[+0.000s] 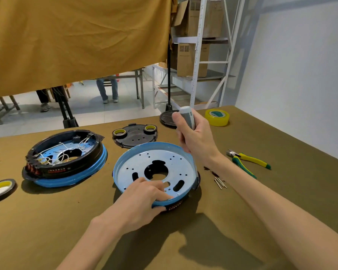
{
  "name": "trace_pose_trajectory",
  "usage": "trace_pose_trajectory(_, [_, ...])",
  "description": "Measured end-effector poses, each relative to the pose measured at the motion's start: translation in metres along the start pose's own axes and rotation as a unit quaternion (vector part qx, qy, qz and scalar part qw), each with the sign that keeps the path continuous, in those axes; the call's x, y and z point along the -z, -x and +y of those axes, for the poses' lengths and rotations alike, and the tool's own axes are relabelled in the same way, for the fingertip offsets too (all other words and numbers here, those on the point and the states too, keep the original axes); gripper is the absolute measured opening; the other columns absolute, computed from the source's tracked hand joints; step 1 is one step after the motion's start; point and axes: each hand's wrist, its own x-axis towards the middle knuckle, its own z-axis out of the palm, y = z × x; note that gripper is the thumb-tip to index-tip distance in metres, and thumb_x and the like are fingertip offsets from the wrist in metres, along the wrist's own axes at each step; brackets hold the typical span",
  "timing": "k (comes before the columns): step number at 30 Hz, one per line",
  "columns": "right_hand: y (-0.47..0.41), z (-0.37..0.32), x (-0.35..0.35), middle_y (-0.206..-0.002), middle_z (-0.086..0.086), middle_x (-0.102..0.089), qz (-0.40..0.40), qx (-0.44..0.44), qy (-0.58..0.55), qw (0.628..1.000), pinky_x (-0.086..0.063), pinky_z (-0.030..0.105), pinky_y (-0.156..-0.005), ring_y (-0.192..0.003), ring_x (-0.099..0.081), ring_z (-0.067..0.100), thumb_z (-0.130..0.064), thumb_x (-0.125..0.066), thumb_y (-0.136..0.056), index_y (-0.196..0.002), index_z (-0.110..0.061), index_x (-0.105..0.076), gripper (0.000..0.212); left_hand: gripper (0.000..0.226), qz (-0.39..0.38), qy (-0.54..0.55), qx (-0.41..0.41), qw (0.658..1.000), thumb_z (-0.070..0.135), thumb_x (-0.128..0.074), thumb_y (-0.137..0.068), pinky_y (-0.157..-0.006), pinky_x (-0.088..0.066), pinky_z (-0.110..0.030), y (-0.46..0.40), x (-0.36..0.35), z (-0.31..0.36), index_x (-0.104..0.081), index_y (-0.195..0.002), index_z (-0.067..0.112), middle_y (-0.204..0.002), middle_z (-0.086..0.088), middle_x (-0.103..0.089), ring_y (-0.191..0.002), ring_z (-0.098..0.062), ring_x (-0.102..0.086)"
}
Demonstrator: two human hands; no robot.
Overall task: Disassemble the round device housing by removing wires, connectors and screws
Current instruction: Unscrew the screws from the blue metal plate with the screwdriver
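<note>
The round blue housing (154, 170), its pale perforated plate facing up, lies under the left hand (144, 195) gripping its near rim, while the right hand (195, 137) clasps a grey screwdriver (187, 117) above its far edge.

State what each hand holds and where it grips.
Right hand grips the screwdriver by its handle. Left hand grips the blue housing at its near rim.
</note>
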Motion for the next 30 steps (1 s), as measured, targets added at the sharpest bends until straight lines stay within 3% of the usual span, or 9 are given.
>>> trace_pose_trajectory(3, [0.001, -0.006, 0.009, -0.077, 0.005, -0.06, -0.128, 0.037, 0.18, 0.975, -0.047, 0.036, -0.053, -0.061, -0.053, 0.022, -0.034, -0.074, -0.093, -0.094, -0.016, -0.063, 0.02, 0.026, 0.013, 0.004, 0.013, 1.0, 0.037, -0.073, -0.092, -0.08, -0.027, -0.011, 0.005, 0.003, -0.004, -0.073, -0.118, 0.042, -0.099, 0.03, -0.046, -0.094, -0.002, -0.031])
trace_pose_trajectory(6, [0.024, 0.005, 0.017, -0.084, -0.001, -0.059, -0.298, -0.024, 0.359, 0.884, -0.05, 0.047, -0.068, -0.072, -0.055, 0.019, -0.046, -0.079, -0.084, -0.08, -0.029, -0.061, 0.026, 0.025, 0.037, 0.003, 0.021, 0.999, 0.035, -0.076, -0.091, -0.1, -0.026, -0.02, 0.012, 0.005, -0.009, -0.073, -0.114, 0.043, -0.098, 0.029, -0.049, -0.096, 0.003, -0.036])
trace_pose_trajectory(10, [0.052, 0.018, 0.02, -0.1, -0.01, -0.067, -0.372, -0.063, 0.397, 0.837, -0.053, 0.044, -0.076, -0.085, -0.062, 0.013, -0.059, -0.078, -0.078, -0.091, -0.027, -0.071, 0.035, 0.028, 0.109, 0.037, 0.035, 0.993, 0.029, -0.082, -0.083, -0.107, -0.025, -0.032, 0.021, 0.01, -0.016, -0.075, -0.107, 0.041, -0.098, 0.03, -0.059, -0.103, 0.004, -0.047])
trace_pose_trajectory(14, [0.051, 0.017, 0.016, -0.077, -0.012, -0.065, -0.328, 0.007, 0.448, 0.832, -0.048, 0.033, -0.064, -0.069, -0.056, 0.009, -0.044, -0.078, -0.084, -0.081, -0.025, -0.068, 0.022, 0.035, 0.198, 0.046, 0.041, 0.978, 0.018, -0.086, -0.079, -0.106, -0.033, -0.043, 0.02, 0.013, -0.017, -0.075, -0.11, 0.033, -0.102, 0.02, -0.066, -0.104, -0.009, -0.056])
trace_pose_trajectory(16, [0.047, 0.014, 0.014, -0.069, -0.014, -0.059, -0.288, 0.026, 0.447, 0.846, -0.045, 0.032, -0.06, -0.065, -0.053, 0.006, -0.04, -0.077, -0.086, -0.076, -0.033, -0.059, 0.022, 0.038, 0.293, 0.046, 0.05, 0.954, 0.016, -0.086, -0.078, -0.104, -0.036, -0.04, 0.017, 0.011, -0.014, -0.075, -0.114, 0.025, -0.109, 0.012, -0.066, -0.11, -0.014, -0.055])
trace_pose_trajectory(20, [0.032, 0.007, 0.016, -0.085, -0.01, -0.068, -0.205, -0.008, 0.317, 0.926, -0.055, 0.032, -0.066, -0.081, -0.064, 0.01, -0.035, -0.076, -0.09, -0.09, -0.027, -0.066, 0.013, 0.029, 0.5, 0.169, 0.209, 0.823, 0.017, -0.078, -0.085, -0.09, -0.042, -0.02, 0.021, -0.001, 0.006, -0.062, -0.109, 0.021, -0.106, 0.005, -0.058, -0.099, -0.017, -0.054])
trace_pose_trajectory(24, [0.011, -0.001, 0.017, -0.09, -0.005, -0.072, -0.115, -0.086, 0.189, 0.971, -0.058, 0.026, -0.066, -0.083, -0.07, 0.009, -0.035, -0.078, -0.089, -0.099, -0.024, -0.071, 0.016, 0.013, 0.349, 0.436, 0.287, 0.778, 0.025, -0.068, -0.096, -0.072, -0.053, -0.012, 0.01, 0.004, 0.019, -0.065, -0.108, 0.028, -0.094, 0.007, -0.072, -0.089, -0.011, -0.068])
trace_pose_trajectory(27, [-0.005, -0.007, 0.026, -0.086, 0.002, -0.072, -0.044, -0.19, 0.139, 0.971, -0.057, 0.029, -0.058, -0.069, -0.07, 0.011, -0.035, -0.082, -0.084, -0.098, -0.024, -0.07, 0.021, 0.026, 0.267, 0.524, 0.251, 0.768, 0.019, -0.058, -0.103, -0.08, -0.057, -0.022, -0.006, 0.02, 0.026, -0.065, -0.125, 0.03, -0.11, 0.016, -0.076, -0.1, -0.004, -0.071])
trace_pose_trajectory(30, [-0.013, -0.01, 0.04, -0.066, 0.001, -0.063, -0.021, -0.268, 0.08, 0.96, -0.037, 0.021, -0.039, -0.041, -0.048, 0.01, -0.033, -0.082, -0.085, -0.106, -0.019, -0.067, 0.029, 0.041, 0.233, 0.573, 0.183, 0.764, 0.003, -0.051, -0.104, -0.094, -0.053, -0.028, -0.021, 0.03, 0.041, -0.064, -0.131, 0.031, -0.127, 0.013, -0.072, -0.115, -0.006, -0.068])
